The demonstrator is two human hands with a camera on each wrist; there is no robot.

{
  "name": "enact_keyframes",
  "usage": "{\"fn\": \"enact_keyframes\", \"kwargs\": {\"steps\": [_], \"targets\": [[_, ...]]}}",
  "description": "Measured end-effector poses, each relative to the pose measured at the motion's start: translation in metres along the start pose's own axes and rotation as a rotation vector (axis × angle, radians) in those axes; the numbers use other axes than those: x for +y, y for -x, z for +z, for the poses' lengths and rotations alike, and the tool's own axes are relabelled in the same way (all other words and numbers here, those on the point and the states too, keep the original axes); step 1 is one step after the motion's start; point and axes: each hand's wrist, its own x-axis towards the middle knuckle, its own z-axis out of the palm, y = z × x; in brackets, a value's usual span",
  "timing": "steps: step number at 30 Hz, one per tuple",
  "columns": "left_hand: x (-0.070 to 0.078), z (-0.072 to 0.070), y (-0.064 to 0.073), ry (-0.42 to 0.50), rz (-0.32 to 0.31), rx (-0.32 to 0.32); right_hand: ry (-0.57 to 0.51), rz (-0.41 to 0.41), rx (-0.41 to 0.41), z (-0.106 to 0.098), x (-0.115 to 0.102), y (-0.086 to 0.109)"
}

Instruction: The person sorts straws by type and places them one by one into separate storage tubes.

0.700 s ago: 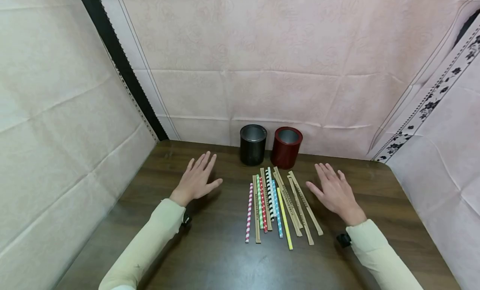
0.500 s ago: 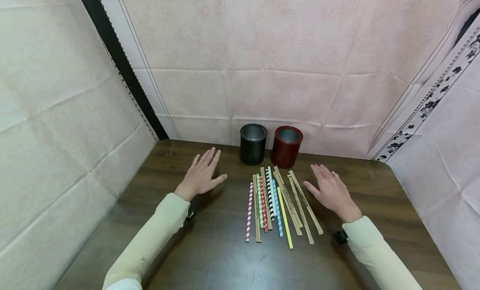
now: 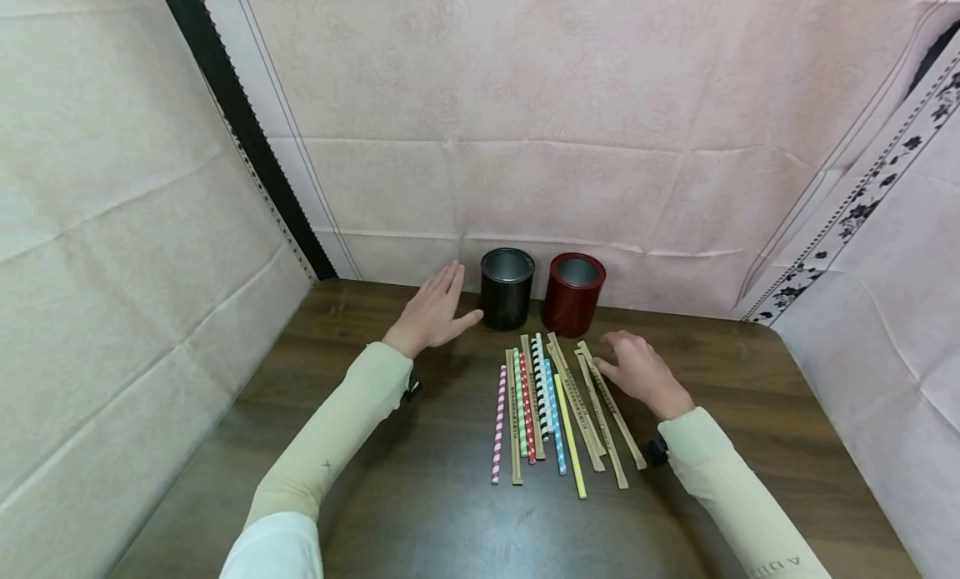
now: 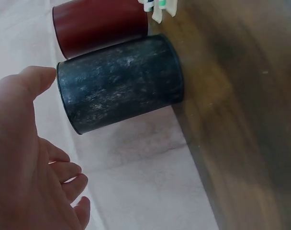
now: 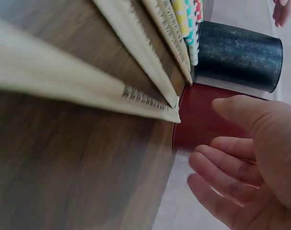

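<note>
A black can and a dark red can stand upright side by side at the table's back. My left hand is beside the black can, fingers stretched and thumb tip right at its rim in the left wrist view. Nothing is in that hand. In front of the cans lies a row of straws: a pink striped straw, a yellow straw, several patterned ones, and several in brown paper wrappers. My right hand, fingers loosely bent and holding nothing, hovers by the wrapped straws' far ends, with the red can beyond.
The brown wooden table ends just behind the cans at a pale cloth backdrop. More cloth hangs along the left and right sides. A dark band runs down the left corner.
My left hand has moved forward and right, up to the black can. My right hand has moved left toward the wrapped straws, its fingers bending. Cans and straws have stayed put.
</note>
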Motion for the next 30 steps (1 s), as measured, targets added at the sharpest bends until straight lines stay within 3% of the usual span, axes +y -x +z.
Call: {"fn": "enact_keyframes", "kwargs": {"steps": [8, 13, 23, 30], "targets": [[0.008, -0.014, -0.031, 0.067, -0.021, 0.006, -0.072, 0.086, -0.124, 0.002, -0.002, -0.016], [0.011, -0.015, -0.047, 0.059, -0.033, 0.026, -0.053, 0.154, -0.192, 0.004, -0.002, -0.023], [0.018, -0.010, -0.068, 0.025, -0.045, 0.016, -0.033, 0.235, -0.299, 0.006, 0.000, -0.032], [0.020, 0.005, -0.075, 0.042, -0.059, 0.018, -0.073, 0.306, -0.373, 0.005, 0.007, -0.035]]}}
